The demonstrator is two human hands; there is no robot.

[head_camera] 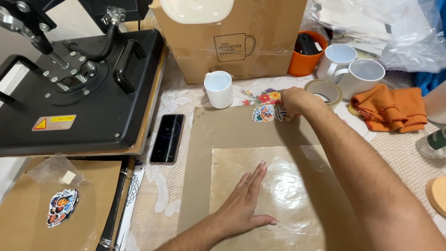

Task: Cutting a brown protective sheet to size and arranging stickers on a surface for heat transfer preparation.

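My left hand [245, 200] lies flat, fingers together, on a shiny clear plastic sheet [288, 195] that covers a brown paper sheet [223, 132]. My right hand [297, 103] reaches across to the far edge of the brown paper and pinches a small colourful cut-out sticker [265, 113] there. A second, similar sticker [62, 207] lies on brown paper at the lower left, away from both hands.
A black heat press [79, 88] fills the upper left. A phone [167, 138] lies beside it. Behind the paper stand a white mug [219, 89], a cardboard box [232, 42], an orange cup [305, 59], two more white mugs [353, 69], a tape roll [324, 89] and an orange cloth [390, 108].
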